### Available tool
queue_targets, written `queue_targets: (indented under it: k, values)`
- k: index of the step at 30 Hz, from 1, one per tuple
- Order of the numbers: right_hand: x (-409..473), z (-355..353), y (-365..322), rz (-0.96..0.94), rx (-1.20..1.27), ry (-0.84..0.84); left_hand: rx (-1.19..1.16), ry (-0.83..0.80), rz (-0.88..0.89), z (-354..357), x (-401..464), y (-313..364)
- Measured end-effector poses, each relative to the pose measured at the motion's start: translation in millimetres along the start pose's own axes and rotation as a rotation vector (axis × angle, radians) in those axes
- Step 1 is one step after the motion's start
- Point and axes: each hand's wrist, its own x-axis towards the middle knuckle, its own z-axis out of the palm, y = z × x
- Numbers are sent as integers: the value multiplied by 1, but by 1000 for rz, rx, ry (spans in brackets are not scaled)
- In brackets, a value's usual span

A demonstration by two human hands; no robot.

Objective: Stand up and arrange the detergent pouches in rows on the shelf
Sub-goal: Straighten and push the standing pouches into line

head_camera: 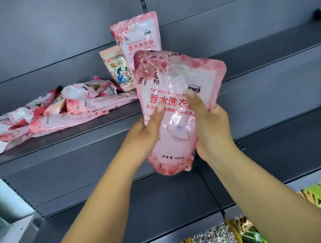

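Grey shelf [54, 146], hands [178, 131] holding pink "400" pouch [173, 89]

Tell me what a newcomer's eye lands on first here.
A big pink detergent pouch held in mid-frame by the left hand and right hand. Behind it, two pouches stand upright on the grey shelf; a heap of fallen pouches sprawls at left.

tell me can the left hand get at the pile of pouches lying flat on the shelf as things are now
Probably not right away. The left hand is gripping the pink pouch together with the right hand. The path to the flat pile on the shelf looks open, so it could reach once it lets go.
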Motion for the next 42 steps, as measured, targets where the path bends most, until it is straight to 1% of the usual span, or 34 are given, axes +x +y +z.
queue_targets:
  k: [3,5,7,9,11,13,15,17,19,21,23,25,27,30,33,35,39,42]
  values:
    - [18,2,-16,-91,-126,8,-15,-111,43,-6,8,3]
    - [34,8,-21,-128,-184,7,-92,-88,98,-6,19,7]
    - [53,27,-24,-165,-211,-12,-296,41,115,-4,37,16]
    - [79,50,-31,-246,-226,-20,-518,178,167,-3,62,27]
    - [102,73,-42,-346,-288,-53,-608,307,240,-8,84,38]
    - [131,98,-42,-441,-350,-108,-703,381,300,-22,119,42]
    - [145,99,-37,-426,-384,-110,-748,421,337,-21,138,43]
    - [168,96,-16,-347,-400,-62,-722,442,343,-21,162,36]
    - [184,90,8,-272,-404,46,-678,439,308,-17,185,24]
    - [200,82,29,-275,-539,154,-708,444,241,-12,202,11]
    - [210,82,36,-326,-625,209,-710,441,207,-9,217,2]
    - [217,85,34,-370,-652,207,-689,418,230,-10,226,2]
    - [223,83,33,-372,-690,229,-654,370,257,-8,233,-3]
    - [226,78,37,-384,-699,267,-543,276,201,-3,233,-11]
    - [229,75,38,-385,-717,278,-456,214,225,1,233,-14]
    - [230,75,38,-379,-727,278,-440,218,245,1,231,-12]
    - [229,74,38,-345,-688,249,-374,313,231,4,231,-11]
    - [225,72,36,-315,-693,194,-372,367,227,7,230,-12]
